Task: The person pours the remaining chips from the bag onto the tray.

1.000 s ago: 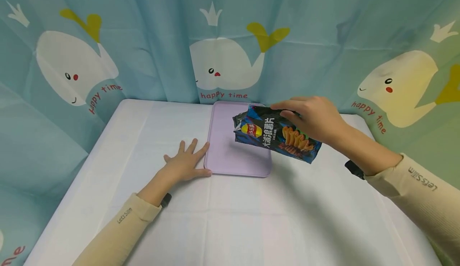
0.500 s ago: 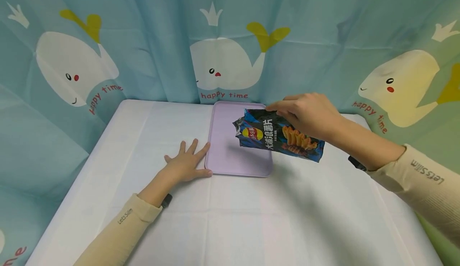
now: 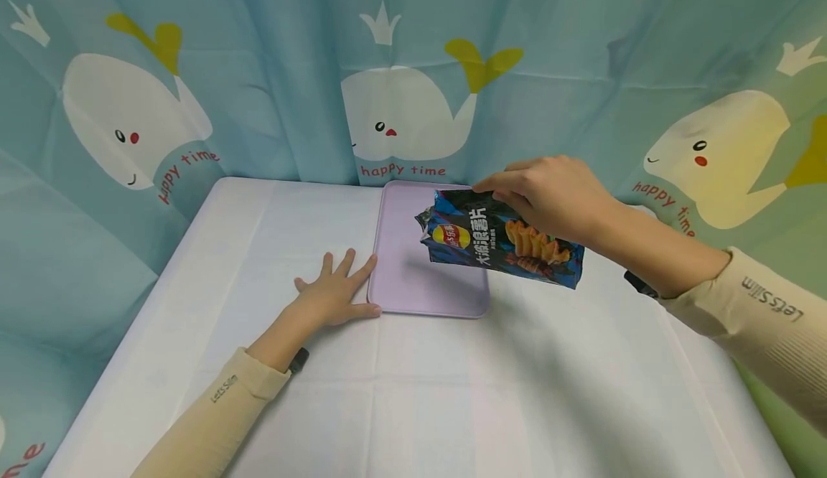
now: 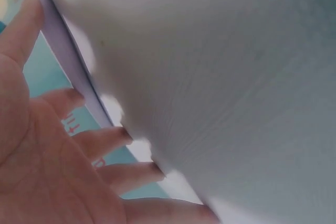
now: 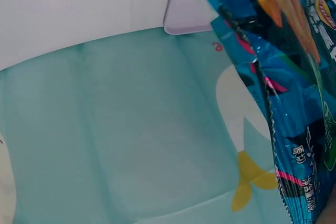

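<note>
My right hand (image 3: 552, 198) grips a dark blue chip bag (image 3: 500, 245) along its upper edge, above the right side of a lilac tray (image 3: 403, 284). The bag lies on its side in the air, its torn open end facing left over the tray. Its printed front shows a red and yellow logo and wavy chips. In the right wrist view, the bag's crimped edge (image 5: 270, 93) runs down the right side. My left hand (image 3: 332, 297) rests on the table with fingers spread, its thumb and fingertips right at the tray's left edge. The left wrist view shows its palm (image 4: 50, 166).
The tray lies at the back of a table with a white cloth (image 3: 420, 406). Behind it hangs a blue curtain (image 3: 284, 69) printed with whales. The bag casts a shadow across the tray and the cloth.
My right hand has risen slightly and shifted a little left. The bag has turned somewhat, its right end moving outward and its front facing more toward the head camera. My left hand has stayed still.
</note>
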`<control>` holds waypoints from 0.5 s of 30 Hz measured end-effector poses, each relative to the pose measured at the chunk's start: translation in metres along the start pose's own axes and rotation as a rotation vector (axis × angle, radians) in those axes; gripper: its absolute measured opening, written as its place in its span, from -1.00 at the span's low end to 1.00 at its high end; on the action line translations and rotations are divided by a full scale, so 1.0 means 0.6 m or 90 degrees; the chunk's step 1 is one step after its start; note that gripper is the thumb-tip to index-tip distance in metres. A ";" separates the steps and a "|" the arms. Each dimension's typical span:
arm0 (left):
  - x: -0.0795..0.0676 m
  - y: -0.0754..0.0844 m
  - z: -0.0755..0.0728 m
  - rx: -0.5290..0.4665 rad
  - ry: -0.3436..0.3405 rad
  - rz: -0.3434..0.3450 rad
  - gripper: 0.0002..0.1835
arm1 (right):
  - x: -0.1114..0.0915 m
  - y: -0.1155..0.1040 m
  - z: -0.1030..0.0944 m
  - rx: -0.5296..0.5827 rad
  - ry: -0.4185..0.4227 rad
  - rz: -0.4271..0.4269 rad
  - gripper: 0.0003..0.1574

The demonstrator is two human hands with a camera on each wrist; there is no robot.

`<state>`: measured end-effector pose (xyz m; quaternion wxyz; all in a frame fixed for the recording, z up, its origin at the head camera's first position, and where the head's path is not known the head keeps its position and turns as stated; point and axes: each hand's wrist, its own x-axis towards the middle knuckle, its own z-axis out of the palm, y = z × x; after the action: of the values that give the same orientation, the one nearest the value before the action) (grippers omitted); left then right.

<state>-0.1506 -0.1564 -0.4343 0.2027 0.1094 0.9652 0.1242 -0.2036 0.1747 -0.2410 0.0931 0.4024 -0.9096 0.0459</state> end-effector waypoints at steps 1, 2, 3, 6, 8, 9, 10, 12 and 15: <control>0.000 0.000 0.000 0.000 0.000 -0.001 0.06 | 0.002 -0.001 -0.001 -0.001 0.001 -0.001 -0.66; -0.001 0.000 -0.001 -0.001 0.000 -0.002 0.06 | 0.004 -0.002 -0.003 0.000 0.003 -0.001 -0.66; -0.001 0.000 -0.001 -0.001 0.000 -0.002 0.06 | 0.005 -0.003 -0.005 0.000 0.006 -0.002 -0.66; -0.001 0.000 -0.001 -0.003 0.002 -0.002 0.06 | 0.010 -0.005 -0.008 -0.007 0.010 -0.004 -0.67; -0.002 0.000 -0.001 -0.005 0.000 -0.004 0.06 | 0.013 -0.006 -0.008 -0.004 0.014 -0.002 -0.67; -0.002 0.000 0.000 -0.005 0.000 -0.004 0.07 | 0.014 -0.006 -0.008 -0.004 0.014 -0.002 -0.67; -0.002 -0.001 0.000 -0.006 0.000 -0.004 0.07 | 0.015 -0.006 -0.008 -0.005 0.014 -0.003 -0.67; -0.001 -0.001 0.001 -0.007 0.000 -0.004 0.07 | 0.016 -0.006 -0.009 -0.005 0.016 -0.002 -0.67; 0.001 -0.002 0.002 -0.006 0.002 -0.004 0.07 | 0.018 -0.007 -0.010 -0.006 0.012 0.005 -0.67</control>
<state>-0.1508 -0.1570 -0.4360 0.2022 0.1053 0.9652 0.1285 -0.2065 0.1649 -0.2328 0.1036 0.3980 -0.9103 0.0462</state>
